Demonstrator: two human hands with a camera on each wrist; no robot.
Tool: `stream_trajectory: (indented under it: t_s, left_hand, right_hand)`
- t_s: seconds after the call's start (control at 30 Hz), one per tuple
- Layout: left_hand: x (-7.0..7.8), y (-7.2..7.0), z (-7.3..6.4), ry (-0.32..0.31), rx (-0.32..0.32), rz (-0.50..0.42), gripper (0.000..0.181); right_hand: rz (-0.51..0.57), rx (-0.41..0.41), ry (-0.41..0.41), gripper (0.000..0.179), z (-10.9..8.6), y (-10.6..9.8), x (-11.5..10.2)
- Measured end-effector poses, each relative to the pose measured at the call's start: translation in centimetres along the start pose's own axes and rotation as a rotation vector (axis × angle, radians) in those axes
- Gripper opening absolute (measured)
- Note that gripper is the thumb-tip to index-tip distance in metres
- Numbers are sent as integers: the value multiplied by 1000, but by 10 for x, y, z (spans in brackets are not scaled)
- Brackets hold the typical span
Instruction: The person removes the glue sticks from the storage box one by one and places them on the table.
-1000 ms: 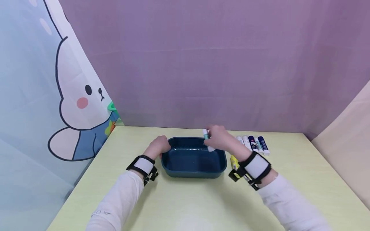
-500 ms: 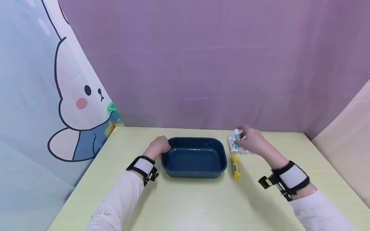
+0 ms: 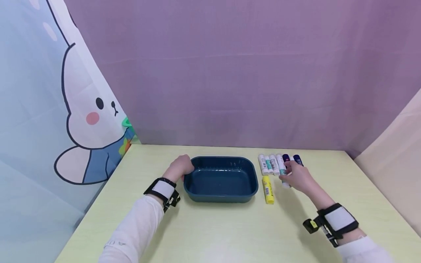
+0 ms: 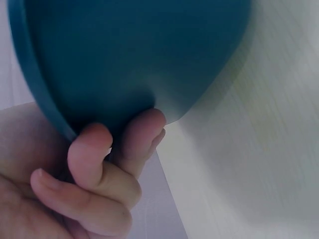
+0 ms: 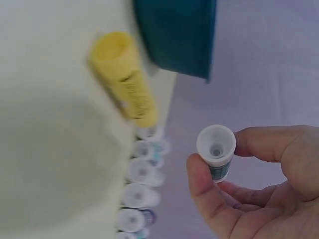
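My left hand (image 3: 182,166) grips the left wall of a dark blue rectangular tub (image 3: 220,199). In the left wrist view, its bent fingers (image 4: 89,154) press against the tub's wall (image 4: 124,55). My right hand (image 3: 298,179) pinches a white glue stick with a teal label (image 5: 219,172) between thumb and fingers. Seen from the right wrist, its open-centred white base faces the camera. That hand is at the near side of a row of glue sticks (image 3: 264,165), partly covering the dark blue capped ones (image 3: 297,159). A yellow glue stick (image 3: 268,190) lies between row and tub.
Pale yellow-green tabletop (image 3: 217,233) spreads around the tub. A purple cloth (image 3: 223,73) hangs along the back edge. A blue cloth with a cartoon print (image 3: 29,146) hangs at the left, and a light cloth (image 3: 394,146) at the right.
My right hand has moved from above the tub to the right, then down and nearer me, still holding the teal-labelled glue stick. My left hand and the tub stay put.
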State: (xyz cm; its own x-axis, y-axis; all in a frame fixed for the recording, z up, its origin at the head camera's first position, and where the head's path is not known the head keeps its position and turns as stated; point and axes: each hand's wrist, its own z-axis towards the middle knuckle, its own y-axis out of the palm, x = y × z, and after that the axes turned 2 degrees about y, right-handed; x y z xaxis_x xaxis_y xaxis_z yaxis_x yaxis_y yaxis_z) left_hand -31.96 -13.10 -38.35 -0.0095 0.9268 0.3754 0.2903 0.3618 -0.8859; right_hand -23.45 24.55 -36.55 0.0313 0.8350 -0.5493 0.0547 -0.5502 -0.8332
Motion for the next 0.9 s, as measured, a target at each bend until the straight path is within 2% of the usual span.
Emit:
stream_trajectory:
  t_s: [0.2,0.37,0.53,0.9]
  left_hand:
    - [1,0,0,-4,8,8,21]
    - [1,0,0,-3,10,11,20]
    - [0,2,1,-4,11,10,21]
    - [-3,4,3,-8,18,8,21]
  right_hand:
    - [37,-25,17,54,4,18,18]
    - [26,-50,30,52,6,30,26]
    - [16,-73,58,53,7,40,28]
    - [-38,-72,46,54,8,49,28]
